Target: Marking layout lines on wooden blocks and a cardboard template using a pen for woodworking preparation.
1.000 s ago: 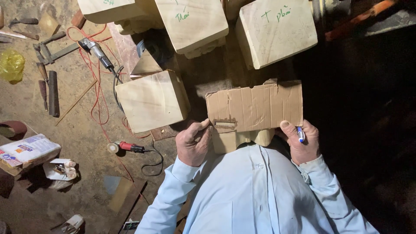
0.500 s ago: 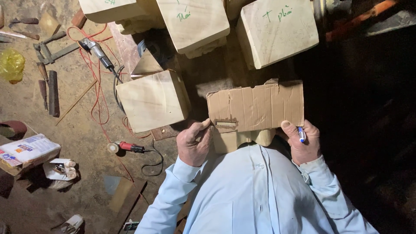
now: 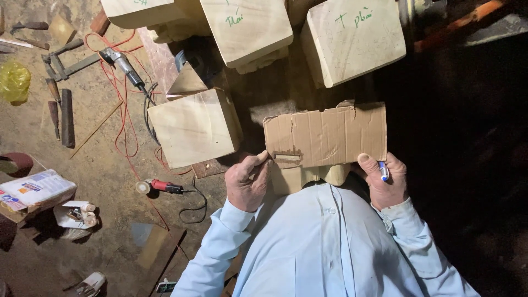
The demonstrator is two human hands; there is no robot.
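1. While both hands grip it, the cardboard piece (image 3: 325,136) sits flat in front of the person's chest, above a pale wood block (image 3: 309,177) that shows only under its lower edge.
2. Cardboard: brown, roughly rectangular, ragged top edge with a small raised tab, vertical creases, a torn patch with a pale strip near the lower left corner.
3. Left hand (image 3: 247,182): closed on the cardboard's lower left corner, thumb on top at the torn patch.
4. Right hand (image 3: 385,180): clamped on the lower right corner, thumb pressed on the face; a blue-capped marker (image 3: 383,171) is tucked in the same hand, tip end hidden.
5. Just left of the cardboard, a larger wood block (image 3: 195,127) stands on the dirt floor (image 3: 99,159), close but apart from it.
6. Beyond the top edge, two more blocks with green writing (image 3: 355,41) (image 3: 247,30); a dark gap lies between them and the cardboard.
7. Right of the cardboard is dark; nothing can be made out there.
8. Left floor area is cluttered: red cable (image 3: 124,110), a power tool (image 3: 122,63), a small red grinder (image 3: 159,186), chisels (image 3: 60,110), a yellow bag (image 3: 14,81).
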